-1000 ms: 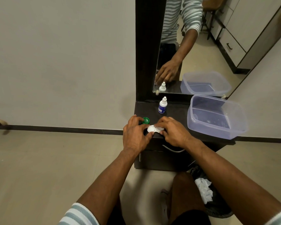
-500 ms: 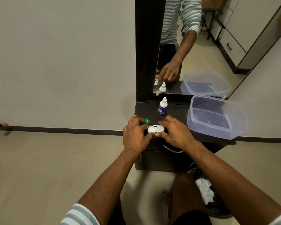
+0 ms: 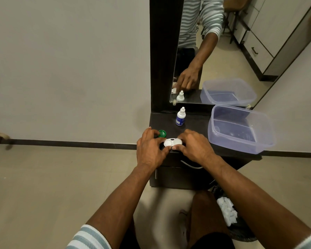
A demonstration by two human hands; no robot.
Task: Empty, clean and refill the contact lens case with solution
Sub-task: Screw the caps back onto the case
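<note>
A white contact lens case (image 3: 173, 142) lies flat on the dark dresser top (image 3: 196, 123), both round wells facing up. My left hand (image 3: 150, 150) pinches its left end with thumb and forefinger. My right hand (image 3: 194, 146) holds its right end, fingers curled over it. A green cap (image 3: 162, 133) rests on the dresser just behind my left fingers. A small white solution bottle (image 3: 180, 117) with a blue label stands upright behind the case, capped.
A clear plastic tub (image 3: 241, 129) with a little water sits at the right of the dresser. A mirror (image 3: 214, 51) rises behind. A dark bin with white tissues (image 3: 226, 211) stands on the floor at lower right.
The case was partly hidden under my fingers a second ago; now both wells show and it lies flat between my hands. Hands barely shifted.
</note>
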